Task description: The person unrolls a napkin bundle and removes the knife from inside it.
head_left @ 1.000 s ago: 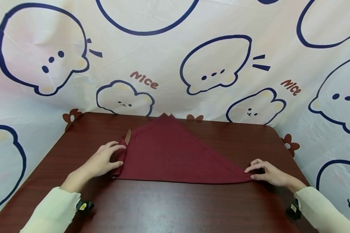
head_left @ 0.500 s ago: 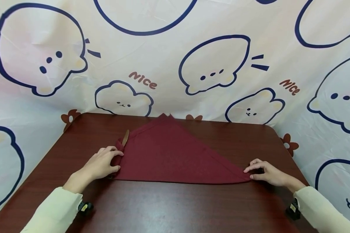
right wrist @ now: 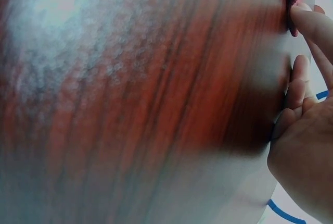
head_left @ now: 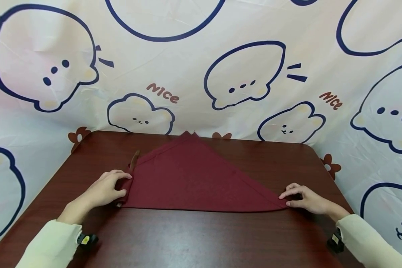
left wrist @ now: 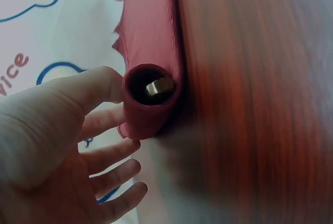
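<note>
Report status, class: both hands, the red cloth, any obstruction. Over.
Left hand touching the rolled end of the red cloth. Right hand at its opposite corner. Cloth partly rolled, brown tip protruding. No obstruction seen between hands.

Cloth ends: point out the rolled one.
The left end, rolled into a tube at the left hand; the right end, at the right hand, is unrolled.

A wood-grained brown table (head_left: 201, 238) bears a partly rolled maroon cloth (head_left: 194, 178).
</note>
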Tool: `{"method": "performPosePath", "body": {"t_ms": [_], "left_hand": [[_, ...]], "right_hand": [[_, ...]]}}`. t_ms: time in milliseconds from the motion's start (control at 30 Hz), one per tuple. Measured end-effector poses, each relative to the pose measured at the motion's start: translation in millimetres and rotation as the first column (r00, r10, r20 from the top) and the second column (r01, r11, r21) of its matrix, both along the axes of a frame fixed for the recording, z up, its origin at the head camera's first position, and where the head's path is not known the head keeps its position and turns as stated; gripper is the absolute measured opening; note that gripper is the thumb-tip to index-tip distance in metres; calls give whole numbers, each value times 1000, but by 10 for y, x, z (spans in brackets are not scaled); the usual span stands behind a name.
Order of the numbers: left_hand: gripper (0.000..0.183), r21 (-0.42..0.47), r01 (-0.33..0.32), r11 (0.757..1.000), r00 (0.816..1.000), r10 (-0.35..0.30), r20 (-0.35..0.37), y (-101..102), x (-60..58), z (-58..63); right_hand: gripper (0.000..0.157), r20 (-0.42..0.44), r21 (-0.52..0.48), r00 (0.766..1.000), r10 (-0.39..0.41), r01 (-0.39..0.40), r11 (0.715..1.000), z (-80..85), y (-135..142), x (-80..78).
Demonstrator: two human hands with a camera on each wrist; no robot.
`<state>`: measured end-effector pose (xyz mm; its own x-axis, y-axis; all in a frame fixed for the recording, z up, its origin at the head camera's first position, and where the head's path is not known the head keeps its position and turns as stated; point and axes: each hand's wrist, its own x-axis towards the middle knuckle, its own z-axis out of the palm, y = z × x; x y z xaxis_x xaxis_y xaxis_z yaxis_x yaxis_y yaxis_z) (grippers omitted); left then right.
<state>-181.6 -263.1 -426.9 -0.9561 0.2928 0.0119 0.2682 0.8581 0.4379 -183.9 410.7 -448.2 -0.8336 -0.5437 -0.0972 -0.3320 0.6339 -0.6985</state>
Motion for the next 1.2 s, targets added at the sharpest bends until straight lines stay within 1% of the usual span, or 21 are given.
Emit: {"method": "performPosePath", "body": {"t_ms": [167,300,400,500,600,733,900,1133,1200], "left_hand": [[42,51,31,998,999,-30,-26,-109,-3,-31],[42,59,42,997,999,-40,-32,-154,-15,-19],[44,21,10,1000,999,-10,-34,-122,-3,13],[44,-27,-10,1000,999,9,-44,-24,16,52],[43,-70,3,998,999,-6,-45,82,26,63],[40,-104,1,995,1000,-4,-29,134,28,29],[39,-104,-21,994,1000,19,-18,97,27,-16],[35,-94,-30,995,1000,29,-11,26,-5,-14],[35,-94,-28,995,1000,27,-7,12,-7,-17]], "right_hand": [[21,5,-2,1000,-4,4,1000,-5,-1,-5],[21,10,-6,1000,-4,4,1000,-14,-14,-23],[21,19,-4,1000,-10,11,1000,-14,-22,-34],[22,31,-3,999,-16,16,1000,-12,-14,-33],[21,28,-23,1000,-7,8,1000,-19,4,-21],[21,16,-54,1000,18,-17,998,-27,24,-5],[21,21,-51,1000,15,-14,999,-9,34,-1],[21,53,-35,998,-14,16,999,1,24,-18],[21,49,-31,999,-12,13,999,-10,25,-16]]}}
